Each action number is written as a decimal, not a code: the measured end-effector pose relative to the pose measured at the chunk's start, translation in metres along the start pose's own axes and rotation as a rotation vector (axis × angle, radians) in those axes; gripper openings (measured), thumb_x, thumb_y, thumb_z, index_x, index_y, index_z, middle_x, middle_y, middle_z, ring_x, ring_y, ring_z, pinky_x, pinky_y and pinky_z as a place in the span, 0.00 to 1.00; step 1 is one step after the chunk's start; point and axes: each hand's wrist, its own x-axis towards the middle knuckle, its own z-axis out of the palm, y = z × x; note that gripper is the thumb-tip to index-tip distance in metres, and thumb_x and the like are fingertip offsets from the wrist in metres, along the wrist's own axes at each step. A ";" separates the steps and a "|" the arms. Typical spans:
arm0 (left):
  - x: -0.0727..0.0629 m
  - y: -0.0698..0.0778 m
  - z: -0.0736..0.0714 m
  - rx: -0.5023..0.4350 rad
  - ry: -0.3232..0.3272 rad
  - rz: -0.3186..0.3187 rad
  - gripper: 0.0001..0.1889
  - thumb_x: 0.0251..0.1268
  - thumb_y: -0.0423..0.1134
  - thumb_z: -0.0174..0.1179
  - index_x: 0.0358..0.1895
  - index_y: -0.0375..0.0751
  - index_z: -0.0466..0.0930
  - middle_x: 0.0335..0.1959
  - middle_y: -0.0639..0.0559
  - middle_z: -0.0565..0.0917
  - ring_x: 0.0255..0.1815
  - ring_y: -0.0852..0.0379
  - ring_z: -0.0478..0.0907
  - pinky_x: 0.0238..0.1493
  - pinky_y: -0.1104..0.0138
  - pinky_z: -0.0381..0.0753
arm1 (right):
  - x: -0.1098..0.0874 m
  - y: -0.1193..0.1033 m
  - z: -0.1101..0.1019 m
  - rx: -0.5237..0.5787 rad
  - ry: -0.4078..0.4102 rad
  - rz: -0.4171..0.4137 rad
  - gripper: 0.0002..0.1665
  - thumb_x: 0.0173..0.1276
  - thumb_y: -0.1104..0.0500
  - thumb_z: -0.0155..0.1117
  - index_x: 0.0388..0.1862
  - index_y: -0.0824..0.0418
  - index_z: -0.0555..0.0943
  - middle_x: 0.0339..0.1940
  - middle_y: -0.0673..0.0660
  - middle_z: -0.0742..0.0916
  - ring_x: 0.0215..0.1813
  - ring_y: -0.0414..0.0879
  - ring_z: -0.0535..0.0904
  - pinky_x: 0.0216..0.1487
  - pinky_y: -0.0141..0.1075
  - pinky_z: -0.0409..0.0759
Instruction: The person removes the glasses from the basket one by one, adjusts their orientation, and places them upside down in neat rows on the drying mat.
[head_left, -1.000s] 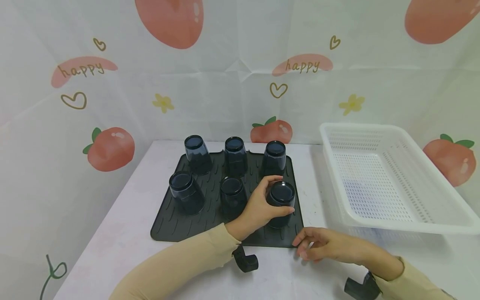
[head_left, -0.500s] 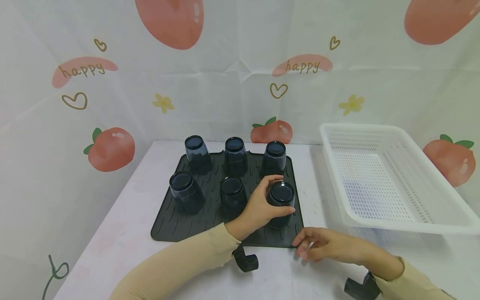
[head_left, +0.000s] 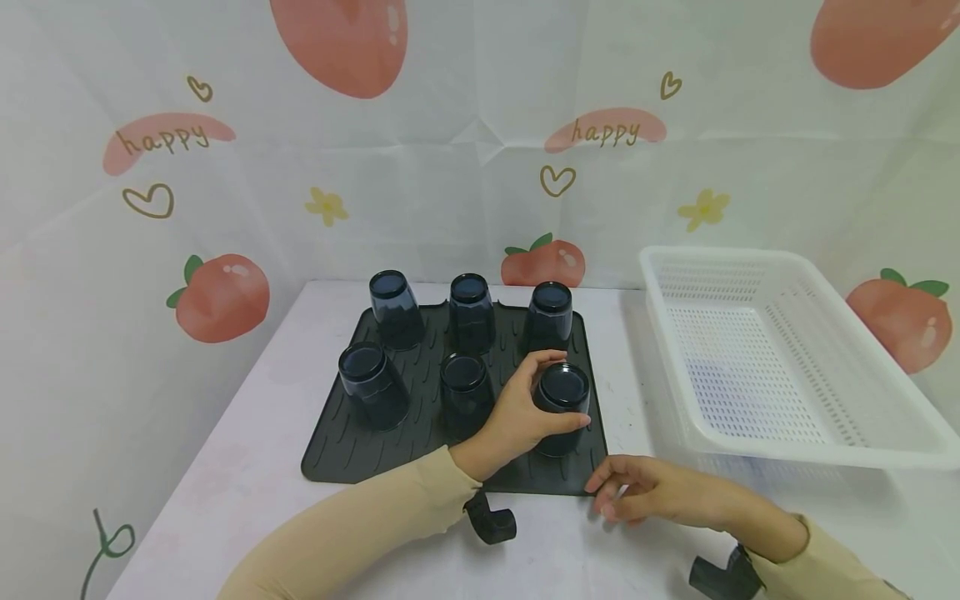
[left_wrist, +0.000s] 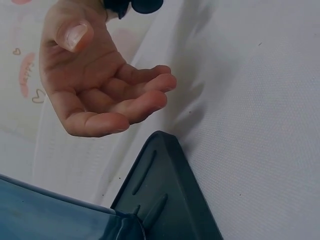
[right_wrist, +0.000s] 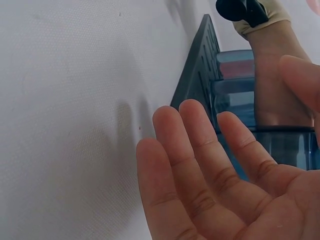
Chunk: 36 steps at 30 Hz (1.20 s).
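My left hand (head_left: 517, 414) grips an upside-down dark blue drinking glass (head_left: 564, 387) at the front right of the black ribbed drying mat (head_left: 341, 457). Thumb and fingers curl round its sides. My right hand (head_left: 651, 492) hovers or rests by the mat's front right corner, fingers loosely bent, holding nothing; the left wrist view shows this right hand (left_wrist: 95, 85) palm up beside the mat corner (left_wrist: 160, 165). More inverted glasses stand on the mat: a front middle glass (head_left: 463, 385), a front left glass (head_left: 373, 387) and a back row with a right-hand glass (head_left: 550, 312).
A white perforated plastic basket (head_left: 750, 446) stands to the right of the mat on the white table (head_left: 225, 500). A patterned cloth (head_left: 450, 167) hangs behind the table. Each wrist bears a black camera mount, such as the left mount (head_left: 492, 521).
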 end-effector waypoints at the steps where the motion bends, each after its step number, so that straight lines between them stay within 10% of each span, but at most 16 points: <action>1: 0.000 0.000 0.000 -0.001 0.000 0.004 0.42 0.49 0.29 0.72 0.69 0.40 0.61 0.64 0.48 0.70 0.60 0.57 0.72 0.57 0.73 0.73 | 0.000 0.000 0.000 0.003 0.000 0.004 0.23 0.70 0.57 0.59 0.55 0.74 0.71 0.44 0.63 0.82 0.44 0.48 0.81 0.43 0.38 0.79; 15: -0.010 0.016 -0.016 0.087 0.029 0.041 0.38 0.54 0.36 0.71 0.68 0.42 0.63 0.67 0.47 0.69 0.70 0.55 0.64 0.74 0.55 0.57 | -0.006 -0.020 -0.001 -0.158 0.057 -0.138 0.17 0.73 0.60 0.56 0.56 0.68 0.72 0.48 0.64 0.82 0.49 0.45 0.79 0.44 0.32 0.77; 29: -0.016 0.080 -0.054 0.080 0.000 0.166 0.27 0.69 0.34 0.56 0.69 0.41 0.62 0.70 0.45 0.68 0.73 0.52 0.63 0.73 0.63 0.59 | -0.027 -0.097 -0.036 -0.435 0.351 -0.228 0.14 0.74 0.58 0.55 0.57 0.52 0.74 0.52 0.53 0.82 0.52 0.41 0.81 0.51 0.32 0.79; 36: -0.008 0.112 -0.071 0.247 0.032 0.208 0.25 0.72 0.36 0.54 0.70 0.42 0.62 0.71 0.49 0.66 0.73 0.55 0.62 0.73 0.63 0.58 | -0.023 -0.133 -0.050 -0.517 0.497 -0.266 0.15 0.74 0.58 0.56 0.58 0.52 0.74 0.52 0.51 0.83 0.53 0.38 0.81 0.52 0.28 0.78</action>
